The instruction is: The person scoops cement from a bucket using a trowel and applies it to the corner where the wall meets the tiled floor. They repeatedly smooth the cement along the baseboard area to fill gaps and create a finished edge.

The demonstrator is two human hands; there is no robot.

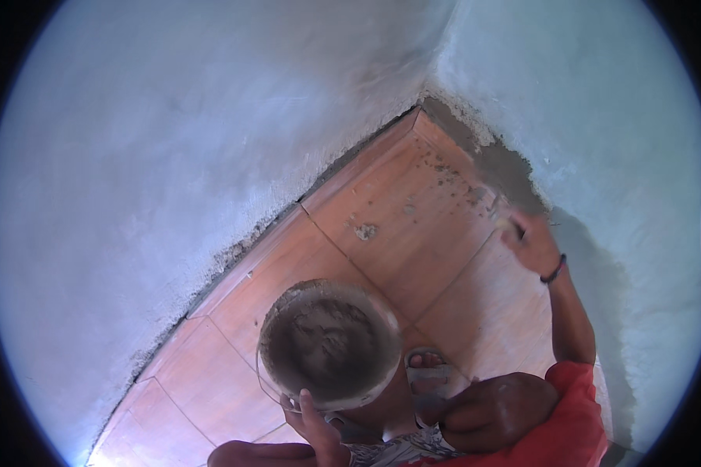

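A round bucket of wet grey mortar stands close in front of me, its thin wire handle hanging down at the left. My left hand grips the near rim, thumb up on the edge; the other fingers are partly hidden. Out to the right, my right hand is closed around what looks like a small trowel, smeared by motion. This tool is at the foot of the right wall, beside a band of fresh mortar between tile and plaster.
Orange-brown tiles cover the floor, with a mortar lump and crumbs on them. Two pale plastered walls meet at the far corner. A dark gap runs along the left wall's foot. My sandalled foot is beside the bucket.
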